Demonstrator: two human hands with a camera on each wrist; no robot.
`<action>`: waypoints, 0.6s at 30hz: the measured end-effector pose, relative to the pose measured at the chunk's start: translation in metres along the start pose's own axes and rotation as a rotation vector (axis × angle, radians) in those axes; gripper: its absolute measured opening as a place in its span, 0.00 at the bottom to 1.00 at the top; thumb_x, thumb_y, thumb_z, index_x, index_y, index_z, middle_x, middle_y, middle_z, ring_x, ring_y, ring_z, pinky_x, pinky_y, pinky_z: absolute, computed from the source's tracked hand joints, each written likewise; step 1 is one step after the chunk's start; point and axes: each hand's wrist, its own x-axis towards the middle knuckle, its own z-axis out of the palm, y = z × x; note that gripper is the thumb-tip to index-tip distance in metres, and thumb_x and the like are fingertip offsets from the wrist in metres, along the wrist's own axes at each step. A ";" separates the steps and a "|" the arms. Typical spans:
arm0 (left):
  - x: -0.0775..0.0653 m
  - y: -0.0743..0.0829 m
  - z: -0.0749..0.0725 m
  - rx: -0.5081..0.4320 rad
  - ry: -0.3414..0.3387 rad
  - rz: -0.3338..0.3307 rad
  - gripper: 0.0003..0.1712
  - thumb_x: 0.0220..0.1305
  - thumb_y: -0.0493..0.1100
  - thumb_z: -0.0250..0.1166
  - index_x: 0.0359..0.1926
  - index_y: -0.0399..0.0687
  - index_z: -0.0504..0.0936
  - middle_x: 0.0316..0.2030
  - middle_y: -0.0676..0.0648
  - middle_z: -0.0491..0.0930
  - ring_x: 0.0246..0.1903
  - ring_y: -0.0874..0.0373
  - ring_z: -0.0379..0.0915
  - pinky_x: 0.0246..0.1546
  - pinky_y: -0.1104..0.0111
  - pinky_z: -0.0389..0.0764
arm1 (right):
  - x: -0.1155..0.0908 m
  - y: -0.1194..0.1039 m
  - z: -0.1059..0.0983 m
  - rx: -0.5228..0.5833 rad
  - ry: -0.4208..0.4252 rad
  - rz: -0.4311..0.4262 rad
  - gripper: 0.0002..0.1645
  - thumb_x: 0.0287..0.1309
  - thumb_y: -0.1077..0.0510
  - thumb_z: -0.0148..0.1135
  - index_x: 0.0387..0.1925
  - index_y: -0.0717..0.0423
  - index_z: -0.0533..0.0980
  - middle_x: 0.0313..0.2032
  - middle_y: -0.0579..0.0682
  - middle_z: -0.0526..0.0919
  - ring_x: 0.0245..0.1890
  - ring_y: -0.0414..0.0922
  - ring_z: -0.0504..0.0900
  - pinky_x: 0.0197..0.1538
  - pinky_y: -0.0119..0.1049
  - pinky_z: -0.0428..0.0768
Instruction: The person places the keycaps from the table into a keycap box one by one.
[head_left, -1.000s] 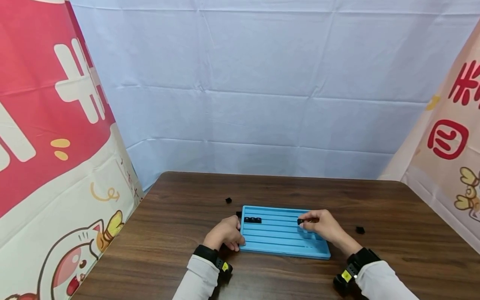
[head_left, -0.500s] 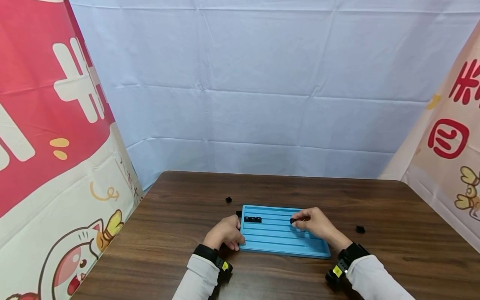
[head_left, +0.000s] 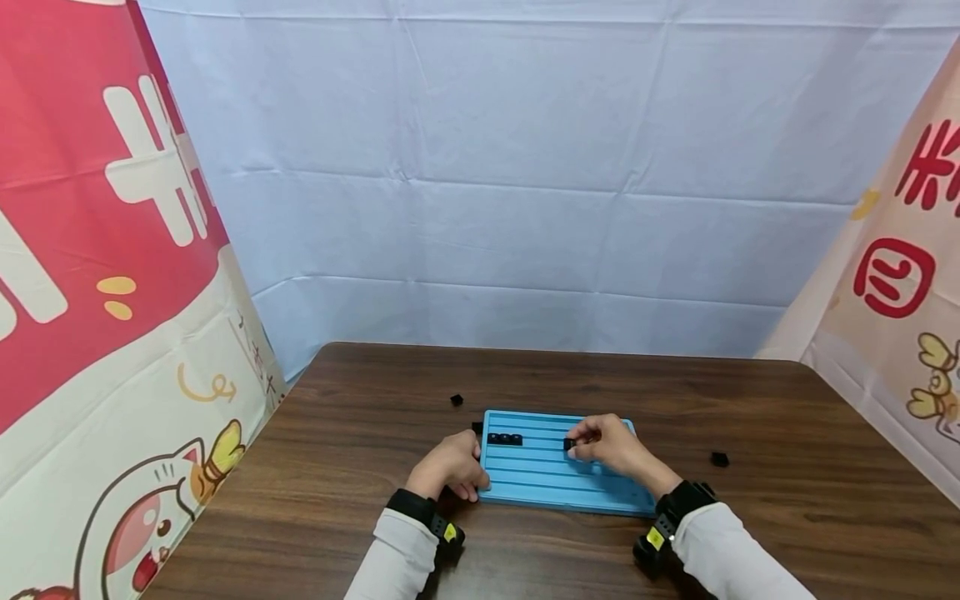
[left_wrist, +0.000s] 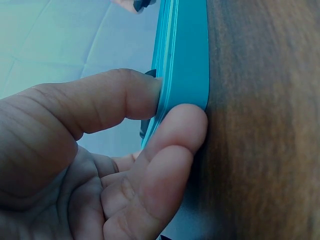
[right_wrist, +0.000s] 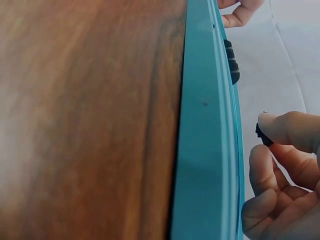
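A light blue tray [head_left: 555, 492] with long raised ridges lies on the table. My left hand [head_left: 452, 467] grips its left end; in the left wrist view the thumb [left_wrist: 142, 95] presses the rim while fingertips [left_wrist: 185, 125] hold the side from below. Above the tray's upper middle, my right hand [head_left: 611, 446] pinches a small black keycap [head_left: 568, 445] between thumb and fingers. The right wrist view shows this keycap [right_wrist: 263, 136] held off the tray. Three black keycaps [head_left: 505, 439] sit side by side in a groove near the tray's left end.
One loose black piece [head_left: 457, 400] lies beyond the tray's left corner, another [head_left: 720, 459] to the right of it. A further black piece [head_left: 477, 427] is beside the tray's left edge, partly hidden. Pale blue cloth [head_left: 510, 208] hangs behind the wooden table [head_left: 300, 500].
My right hand has moved left above the tray with the keycap, nearer the row of three. The left hand stays on the tray's left end.
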 end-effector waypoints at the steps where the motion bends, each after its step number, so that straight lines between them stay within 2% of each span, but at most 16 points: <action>1: 0.000 0.000 0.000 0.002 0.001 0.001 0.17 0.48 0.27 0.67 0.35 0.34 0.67 0.17 0.38 0.75 0.12 0.54 0.74 0.14 0.67 0.77 | 0.001 0.000 0.001 -0.009 0.003 0.000 0.10 0.53 0.67 0.64 0.38 0.67 0.77 0.30 0.51 0.77 0.29 0.48 0.73 0.29 0.37 0.74; 12: 0.000 0.000 -0.001 -0.003 -0.001 -0.002 0.18 0.49 0.27 0.68 0.34 0.36 0.66 0.16 0.39 0.75 0.13 0.53 0.74 0.14 0.67 0.77 | 0.013 -0.006 0.013 -0.056 0.009 0.050 0.09 0.52 0.67 0.65 0.37 0.63 0.78 0.29 0.49 0.76 0.28 0.46 0.72 0.30 0.38 0.72; 18: 0.000 0.000 -0.001 -0.004 0.000 -0.003 0.18 0.48 0.27 0.68 0.33 0.37 0.66 0.16 0.39 0.75 0.13 0.53 0.74 0.14 0.66 0.77 | 0.017 -0.006 0.016 -0.046 -0.006 0.036 0.09 0.53 0.68 0.64 0.38 0.64 0.79 0.31 0.49 0.77 0.27 0.45 0.73 0.29 0.38 0.73</action>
